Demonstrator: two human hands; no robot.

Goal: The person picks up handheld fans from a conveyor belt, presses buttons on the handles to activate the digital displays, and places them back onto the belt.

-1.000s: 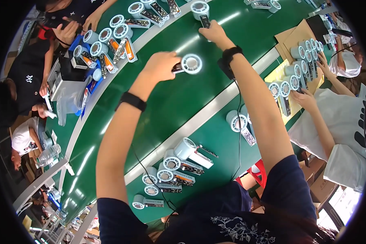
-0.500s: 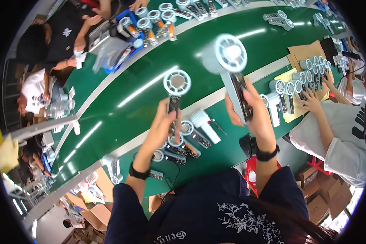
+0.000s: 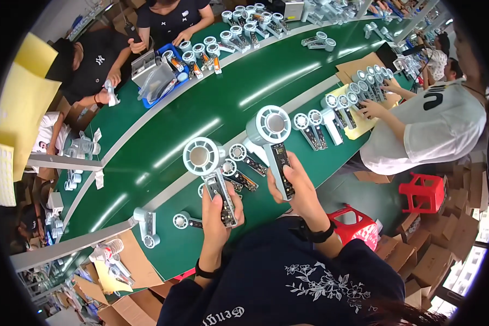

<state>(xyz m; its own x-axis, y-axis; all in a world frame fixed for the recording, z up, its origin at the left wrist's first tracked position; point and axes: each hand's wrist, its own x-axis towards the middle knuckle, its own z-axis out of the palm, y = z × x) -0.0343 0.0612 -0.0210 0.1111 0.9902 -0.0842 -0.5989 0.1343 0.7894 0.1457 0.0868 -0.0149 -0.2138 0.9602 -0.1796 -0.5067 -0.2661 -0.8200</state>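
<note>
My left hand (image 3: 217, 214) is closed round the handle of a pale blue handheld fan (image 3: 193, 156), its round head up and the circuit board in the handle bare. A second handheld fan (image 3: 264, 126) is gripped by my right hand (image 3: 297, 182), also head up with its board showing. Both are held above the near side of the green table. Behind and between my hands lie several more open-handled fans (image 3: 238, 152), partly hidden by what I hold. One fan (image 3: 181, 220) rests left of my left hand.
A grey rail (image 3: 309, 98) curves along the green table (image 3: 201, 100). To the right, a co-worker's hands (image 3: 372, 108) touch rows of fans (image 3: 342, 101) on yellow sheets. Across the table, co-workers sit beside a blue bin (image 3: 165, 95). Red stools (image 3: 421, 194) and cardboard boxes (image 3: 434, 266) stand on the floor.
My view has shifted. Both fans have come lower and closer to my body, and the left one's head now appears larger. Each hand keeps its fan.
</note>
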